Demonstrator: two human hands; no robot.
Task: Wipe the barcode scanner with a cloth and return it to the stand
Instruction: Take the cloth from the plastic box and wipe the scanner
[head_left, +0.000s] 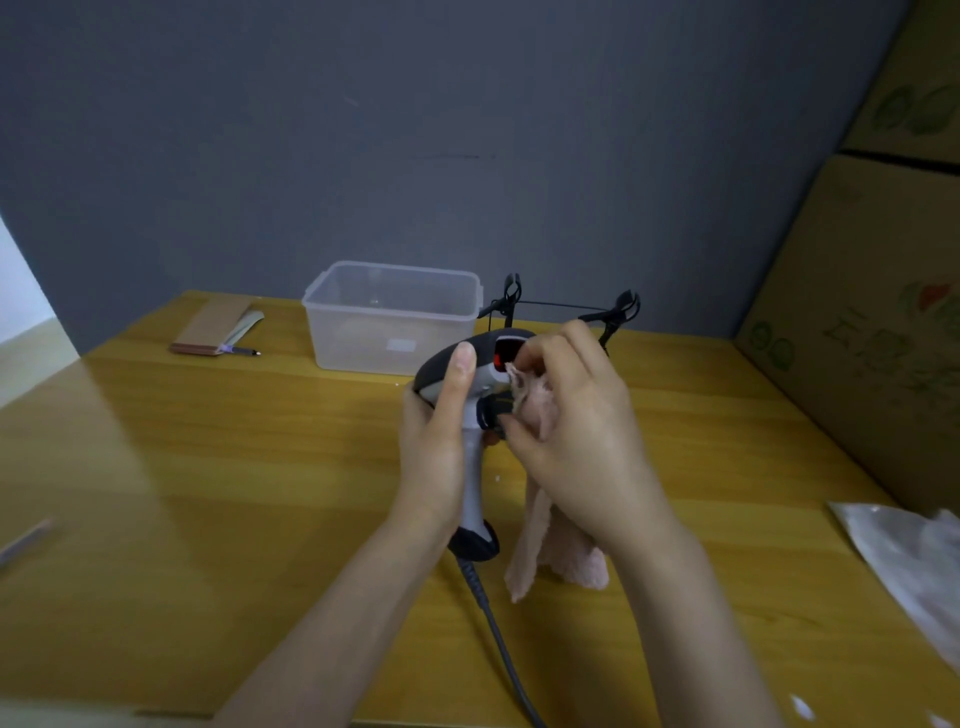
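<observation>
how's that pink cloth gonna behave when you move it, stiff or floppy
Probably floppy: the cloth droops in loose folds below the right hand, bunched at the fingertips against the barcode scanner. It looks thin and light, so it should follow the hand easily. Its hanging end may drag on the table or catch the scanner's cable.

My only view is head-worn, close above the yellow table (218, 467), facing forward and down toward the grey wall (415, 130); its wide-angle edges look slightly blurred
</observation>
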